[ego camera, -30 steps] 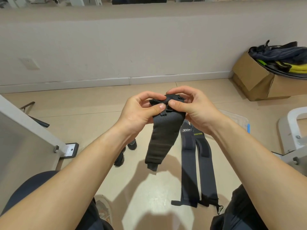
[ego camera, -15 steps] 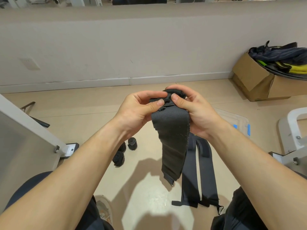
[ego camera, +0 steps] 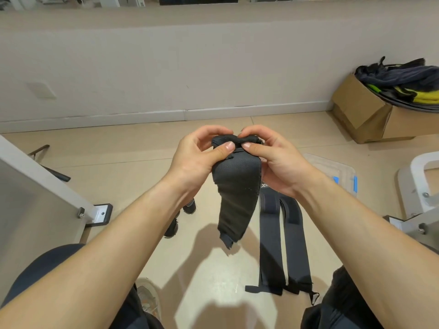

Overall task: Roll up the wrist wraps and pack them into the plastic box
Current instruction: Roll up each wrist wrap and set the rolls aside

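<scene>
My left hand point(ego camera: 197, 157) and right hand point(ego camera: 273, 160) both pinch the black wrist wrap's point(ego camera: 235, 186) rolled top; its long tail hangs straight down below them.

Matt black woven cloth, rough along its stitched edge: the wrap point(ego camera: 235, 186). The flat wraps point(ego camera: 282, 245) are smoother dark elastic cloth. Floor point(ego camera: 118, 148): smooth pale tile, softly glossy. Box point(ego camera: 332, 166): clear shiny plastic. Carton point(ego camera: 365, 115): dull brown cardboard. Frame point(ego camera: 42, 176): white-painted metal.
</scene>
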`<state>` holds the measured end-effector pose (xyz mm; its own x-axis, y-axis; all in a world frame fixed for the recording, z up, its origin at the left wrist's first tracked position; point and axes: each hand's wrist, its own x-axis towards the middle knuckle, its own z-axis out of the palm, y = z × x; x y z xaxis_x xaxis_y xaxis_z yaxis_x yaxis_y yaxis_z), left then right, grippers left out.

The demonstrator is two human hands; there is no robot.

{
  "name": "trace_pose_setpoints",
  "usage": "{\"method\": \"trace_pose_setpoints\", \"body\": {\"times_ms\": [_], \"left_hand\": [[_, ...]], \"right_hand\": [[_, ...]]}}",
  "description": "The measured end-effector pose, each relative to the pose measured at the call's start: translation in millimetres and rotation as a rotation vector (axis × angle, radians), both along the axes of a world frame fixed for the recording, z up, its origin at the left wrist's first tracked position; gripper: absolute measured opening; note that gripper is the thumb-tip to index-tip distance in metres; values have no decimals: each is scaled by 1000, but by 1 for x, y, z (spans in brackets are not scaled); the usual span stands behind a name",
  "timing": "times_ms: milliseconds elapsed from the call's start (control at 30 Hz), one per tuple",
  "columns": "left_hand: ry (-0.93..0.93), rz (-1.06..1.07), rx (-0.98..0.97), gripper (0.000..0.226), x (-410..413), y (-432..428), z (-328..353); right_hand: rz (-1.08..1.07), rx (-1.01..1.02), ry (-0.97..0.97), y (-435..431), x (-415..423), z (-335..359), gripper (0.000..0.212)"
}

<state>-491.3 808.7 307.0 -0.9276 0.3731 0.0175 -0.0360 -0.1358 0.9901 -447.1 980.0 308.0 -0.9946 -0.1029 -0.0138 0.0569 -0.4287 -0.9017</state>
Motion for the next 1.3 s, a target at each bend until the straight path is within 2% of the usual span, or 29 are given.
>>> {"method": "trace_pose_setpoints", "body": {"times_ms": [67,133,200,267,400,500,600,767,900,1067,1167,1233,1300], "left_hand": [[-42,-28,67,23,0,0,4],[-165,-118,190,20,1,-2,7],[-271,-209,282,18,1,-5,9],[-291,-220,292,17,2,-4,8],[-254,-85,197,31,1,2,5],[-250,-7,116,13,-1,3,1],[-249,17,51,14,-1,3,-3],[-219,-14,92,24,-4,-2,-3],[-216,-28,82,28,-6,-5,0],[-201,42,41,29,-6,-3,-7],[-219,76,-78,30,-8,-3,-10],[-187,39,-219,26,-9,-4,-12],[-204,-17,-255,24,-10,-6,-11]], "right_hand": [[15,-48,-30,-1,0,2,38],[17,-62,-45,-3,0,5,38],[2,-25,-44,-5,0,6,37],[-26,36,-34,-7,-1,6,39],[-118,213,6,-8,-4,2,41],[-170,357,19,-9,-5,0,42],[-147,367,4,-10,-4,1,36],[-162,448,37,-9,-3,1,24],[-180,397,-24,-5,-2,0,14],[-154,593,-3,-1,-3,1,14],[-221,634,53,-1,-4,-1,17],[-234,660,71,-2,-4,-4,22],[-231,679,85,-1,-5,-5,24]]}}
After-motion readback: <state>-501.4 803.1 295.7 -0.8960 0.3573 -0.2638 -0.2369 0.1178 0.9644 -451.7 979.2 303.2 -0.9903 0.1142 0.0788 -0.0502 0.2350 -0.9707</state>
